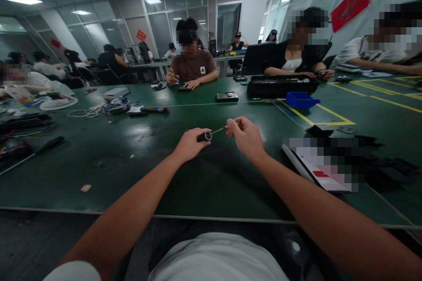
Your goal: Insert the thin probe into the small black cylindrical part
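- At far left, a long screwdriver [49,145] is lying on the green worktop [115,184], its black handle pointing away toward the far edge and its pale shaft slanting back toward the near edge.
- Farther off, a white round base [59,103] is sitting toward the worktop's far left.
- Right of it, a dark tool [154,109] is lying nearly parallel to the near edge.
- At the far edge, a co-worker in a brown shirt [193,68] is bending over a small dark item.
- The left hand [190,145] is gripping a black round part [200,138], fingers and thumb clamped on its sides.
- That part is being held above the worktop, midway along the near edge and well in from it; its short long axis is running roughly left to right, its round, pale-rimmed face pointing right and toward the person.
- A slim screwdriver [218,130] is pointing left and slightly down at that face, its long axis sloping up to the right; whether the tip is touching cannot be told.
- Beyond, a circuit-board unit [227,96] is lying flat.
- The right hand [247,138] is pinching the screwdriver's red handle, thumb and fingers closed on it.
- Toward the far edge, a long black housing [280,90] is standing behind a blue bin [300,100].
- Nearer, a pale panel [305,164], partly blurred, is slanting toward the near edge.
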Action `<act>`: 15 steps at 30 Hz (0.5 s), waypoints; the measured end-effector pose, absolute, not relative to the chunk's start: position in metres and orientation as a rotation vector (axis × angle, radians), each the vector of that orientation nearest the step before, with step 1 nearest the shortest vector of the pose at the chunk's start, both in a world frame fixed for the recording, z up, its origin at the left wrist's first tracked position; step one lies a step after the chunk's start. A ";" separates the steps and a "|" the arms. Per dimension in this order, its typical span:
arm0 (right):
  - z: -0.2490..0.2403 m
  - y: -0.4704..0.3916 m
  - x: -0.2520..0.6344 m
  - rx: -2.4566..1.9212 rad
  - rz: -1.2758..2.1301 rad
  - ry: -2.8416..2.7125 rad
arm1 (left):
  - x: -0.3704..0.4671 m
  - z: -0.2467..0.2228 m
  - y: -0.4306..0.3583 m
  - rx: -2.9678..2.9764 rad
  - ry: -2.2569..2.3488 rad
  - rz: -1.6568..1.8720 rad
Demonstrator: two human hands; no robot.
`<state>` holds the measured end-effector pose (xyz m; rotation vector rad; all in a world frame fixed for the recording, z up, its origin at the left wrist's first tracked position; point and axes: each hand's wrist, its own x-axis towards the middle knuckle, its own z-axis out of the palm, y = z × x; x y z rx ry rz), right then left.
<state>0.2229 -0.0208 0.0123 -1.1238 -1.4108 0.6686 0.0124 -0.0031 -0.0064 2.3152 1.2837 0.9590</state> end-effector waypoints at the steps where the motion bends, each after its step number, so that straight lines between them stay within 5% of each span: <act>1: 0.014 -0.022 0.224 -1.180 0.621 -1.450 | 0.012 -0.006 -0.003 2.318 1.286 0.958; 15: 0.018 -0.028 0.224 -1.265 0.406 -1.658 | 0.015 -0.006 -0.005 2.412 1.286 0.817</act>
